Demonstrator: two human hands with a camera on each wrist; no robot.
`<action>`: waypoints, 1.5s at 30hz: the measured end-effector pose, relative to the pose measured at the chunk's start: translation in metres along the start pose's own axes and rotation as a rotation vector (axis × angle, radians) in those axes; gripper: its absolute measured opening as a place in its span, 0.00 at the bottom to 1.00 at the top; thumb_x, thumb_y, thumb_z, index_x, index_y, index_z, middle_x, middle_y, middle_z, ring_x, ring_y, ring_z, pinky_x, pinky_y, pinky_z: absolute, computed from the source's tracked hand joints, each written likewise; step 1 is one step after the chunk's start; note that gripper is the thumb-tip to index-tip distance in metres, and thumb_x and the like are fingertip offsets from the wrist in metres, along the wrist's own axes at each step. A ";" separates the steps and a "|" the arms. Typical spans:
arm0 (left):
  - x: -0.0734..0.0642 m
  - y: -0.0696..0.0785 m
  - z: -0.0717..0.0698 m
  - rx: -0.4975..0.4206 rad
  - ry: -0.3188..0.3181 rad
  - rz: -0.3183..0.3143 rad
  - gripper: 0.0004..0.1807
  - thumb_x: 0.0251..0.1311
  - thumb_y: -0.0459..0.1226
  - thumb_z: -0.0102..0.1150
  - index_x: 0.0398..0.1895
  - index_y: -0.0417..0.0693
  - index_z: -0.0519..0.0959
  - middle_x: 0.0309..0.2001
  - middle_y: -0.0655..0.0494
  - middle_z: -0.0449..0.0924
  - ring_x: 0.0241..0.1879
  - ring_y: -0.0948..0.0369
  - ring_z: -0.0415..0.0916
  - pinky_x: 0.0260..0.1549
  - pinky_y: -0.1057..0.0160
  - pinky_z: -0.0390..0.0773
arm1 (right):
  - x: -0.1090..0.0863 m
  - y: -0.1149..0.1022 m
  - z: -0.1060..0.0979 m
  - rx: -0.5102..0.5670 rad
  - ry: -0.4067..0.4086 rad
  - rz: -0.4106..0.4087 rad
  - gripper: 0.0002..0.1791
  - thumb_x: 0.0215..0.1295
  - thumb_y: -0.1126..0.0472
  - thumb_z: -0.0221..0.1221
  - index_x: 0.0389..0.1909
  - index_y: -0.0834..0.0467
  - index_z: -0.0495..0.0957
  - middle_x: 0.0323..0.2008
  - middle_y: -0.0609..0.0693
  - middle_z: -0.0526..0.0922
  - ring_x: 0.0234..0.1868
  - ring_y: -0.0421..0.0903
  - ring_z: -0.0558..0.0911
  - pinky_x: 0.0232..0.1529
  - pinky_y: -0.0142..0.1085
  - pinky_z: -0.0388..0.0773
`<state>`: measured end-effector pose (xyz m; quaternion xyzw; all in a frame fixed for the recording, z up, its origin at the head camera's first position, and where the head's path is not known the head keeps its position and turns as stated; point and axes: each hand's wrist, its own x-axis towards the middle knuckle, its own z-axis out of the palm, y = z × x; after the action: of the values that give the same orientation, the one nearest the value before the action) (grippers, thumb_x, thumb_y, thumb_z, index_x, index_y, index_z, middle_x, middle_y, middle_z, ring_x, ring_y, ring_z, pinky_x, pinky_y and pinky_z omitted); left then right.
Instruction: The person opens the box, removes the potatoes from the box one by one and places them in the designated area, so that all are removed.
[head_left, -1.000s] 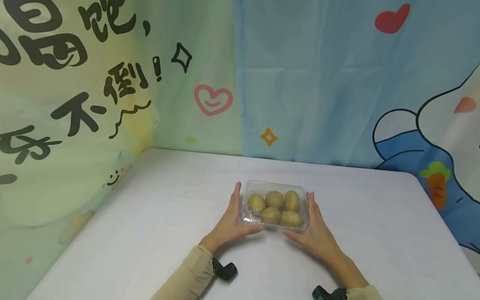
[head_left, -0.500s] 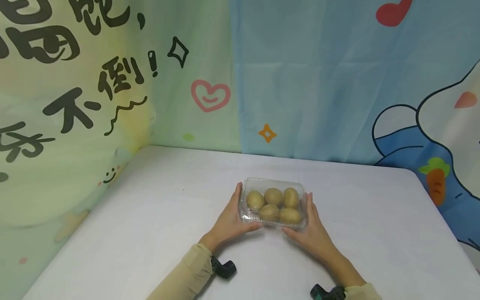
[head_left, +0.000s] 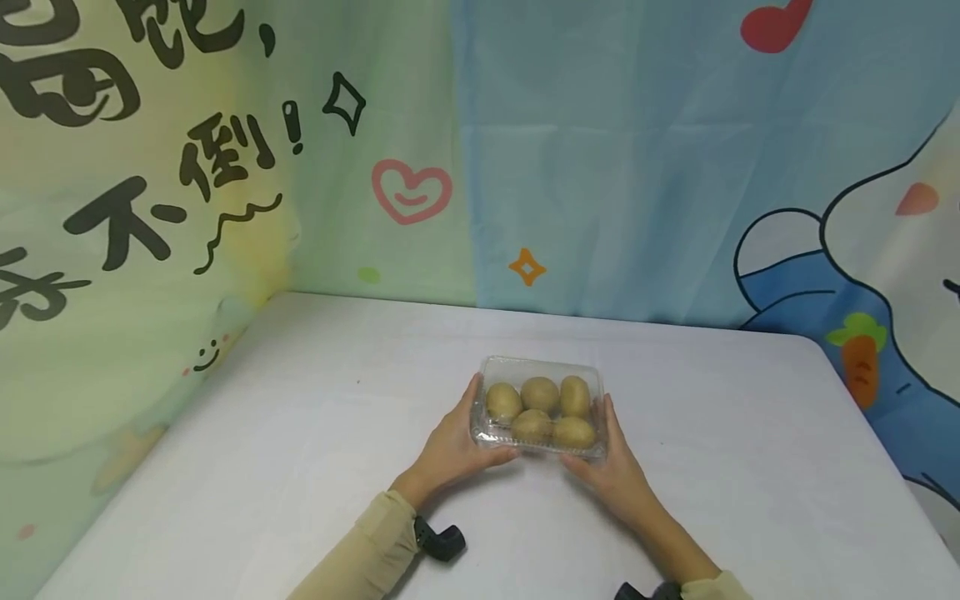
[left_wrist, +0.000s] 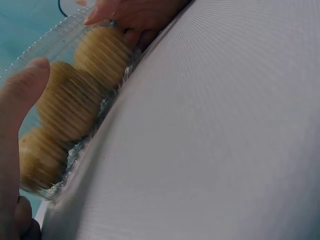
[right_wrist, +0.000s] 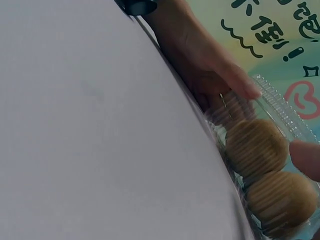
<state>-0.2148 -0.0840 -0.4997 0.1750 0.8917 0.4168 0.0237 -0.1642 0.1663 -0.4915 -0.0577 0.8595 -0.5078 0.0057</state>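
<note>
In the head view, a clear plastic clamshell box (head_left: pixel 540 367) is held between both hands, low over the white table. Through its lid show several brownish-yellow oval fruits (head_left: pixel 532 426) that look like kiwifruit. My left hand (head_left: pixel 455 442) grips the left side, its thumb along the near edge. On the opposite side my right hand (head_left: pixel 617 471) grips the box likewise, thumb at the near corner. The left wrist view has the left thumb (left_wrist: pixel 25 92) pressed to the ribbed side wall. In the right wrist view, the right thumb (right_wrist: pixel 306 159) lies against that same near wall.
A white cloth-covered table (head_left: pixel 360 483) spreads around the hands. Behind it hangs a printed curtain (head_left: pixel 600 167), blue and green, with writing and cartoon figures. Dark wrist cameras (head_left: pixel 441 540) stick out from the beige sleeves (head_left: pixel 367 550).
The head view has shifted slightly, moving the scene a little left. Both hands' fingertips sit slightly lower along the box's sides; the box stays at about the same place over the table.
</note>
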 end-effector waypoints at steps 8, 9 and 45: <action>-0.002 0.001 0.000 0.010 0.003 -0.003 0.68 0.38 0.64 0.70 0.76 0.48 0.41 0.71 0.42 0.57 0.67 0.46 0.63 0.63 0.49 0.68 | -0.005 -0.004 0.003 0.049 0.020 -0.029 0.56 0.61 0.53 0.62 0.75 0.60 0.29 0.74 0.65 0.42 0.74 0.66 0.43 0.68 0.66 0.42; -0.002 0.001 0.000 0.010 0.004 -0.001 0.68 0.38 0.64 0.69 0.76 0.48 0.41 0.71 0.41 0.57 0.67 0.46 0.63 0.63 0.49 0.68 | -0.005 -0.004 0.003 0.055 0.022 -0.031 0.56 0.61 0.54 0.62 0.75 0.60 0.29 0.74 0.65 0.42 0.74 0.66 0.43 0.68 0.65 0.42; 0.000 -0.002 -0.002 0.019 0.000 0.014 0.66 0.41 0.62 0.69 0.76 0.47 0.41 0.73 0.45 0.54 0.68 0.48 0.61 0.64 0.50 0.67 | -0.003 -0.002 -0.008 0.192 -0.046 -0.078 0.44 0.71 0.63 0.47 0.75 0.52 0.27 0.75 0.65 0.36 0.74 0.65 0.38 0.68 0.62 0.39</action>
<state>-0.2153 -0.0869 -0.4995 0.1817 0.8944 0.4082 0.0191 -0.1611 0.1729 -0.4863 -0.1020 0.8035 -0.5864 0.0114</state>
